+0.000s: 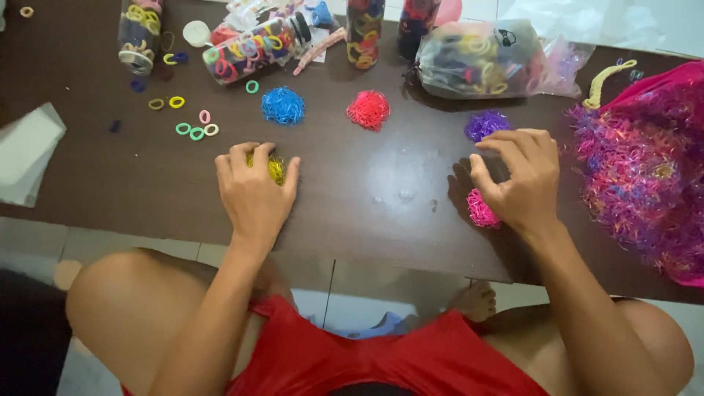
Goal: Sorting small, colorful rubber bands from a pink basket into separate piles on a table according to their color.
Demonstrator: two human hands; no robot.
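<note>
My left hand [253, 191] lies on the dark brown table [367, 198], its curled fingers covering a small yellow heap of tiny elastic bands [276, 169]. My right hand [517, 180] hovers with bent fingers over a pink heap of bands [480, 210], just below a purple heap [485, 125]. Whether its fingertips pinch a band I cannot tell. Blue [283, 106] and red [368, 110] heaps sit farther back in the middle.
A large pink bag of mixed bands [645, 176] fills the right side. Clear tubes [253, 48] and a plastic bag [484, 62] of hair ties stand at the back. Loose coloured rings [196, 130] lie at left, near white paper [26, 150].
</note>
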